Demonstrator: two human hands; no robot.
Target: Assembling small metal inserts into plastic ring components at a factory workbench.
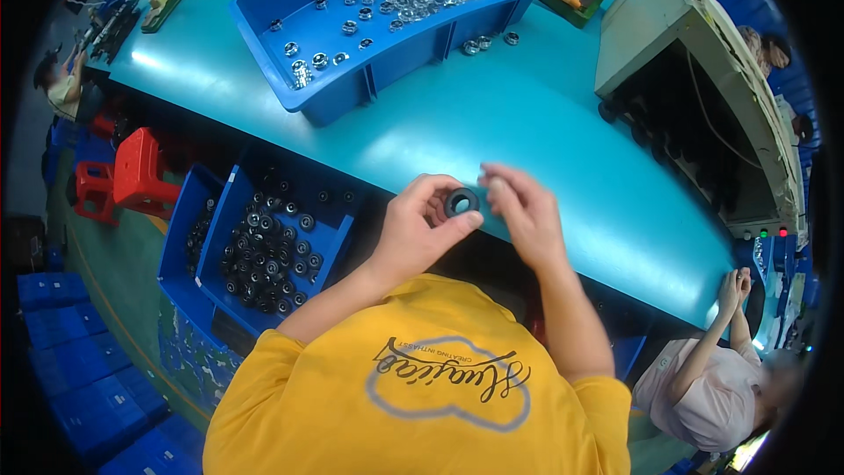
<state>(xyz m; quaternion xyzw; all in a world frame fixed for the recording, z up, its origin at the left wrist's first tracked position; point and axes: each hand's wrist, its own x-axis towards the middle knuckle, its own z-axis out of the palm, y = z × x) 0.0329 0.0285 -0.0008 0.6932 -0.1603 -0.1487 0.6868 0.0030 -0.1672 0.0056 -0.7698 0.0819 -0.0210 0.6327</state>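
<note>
Above the front edge of the teal workbench [352, 158], my left hand [422, 220] is closed around a small black ring [453, 203]. The thumb and fingers grip its sides, and its round opening faces up. Just right of the ring is my right hand [527, 215], raised and apart from it. Motion smears its fingertips, so I cannot tell whether they pinch something small. Below the bench on the left, a blue bin [207, 251] holds many black round parts [264, 242]. Shiny metal ring-like parts [404, 4] lie in a large blue tray [330, 92] on the bench.
A few loose metal rings [479, 44] sit beside the tray. A pale machine housing [646, 26] with a dark opening stands at the right. Red stools [145, 171] are at the left. Another person [703, 378] works at the bench's right end.
</note>
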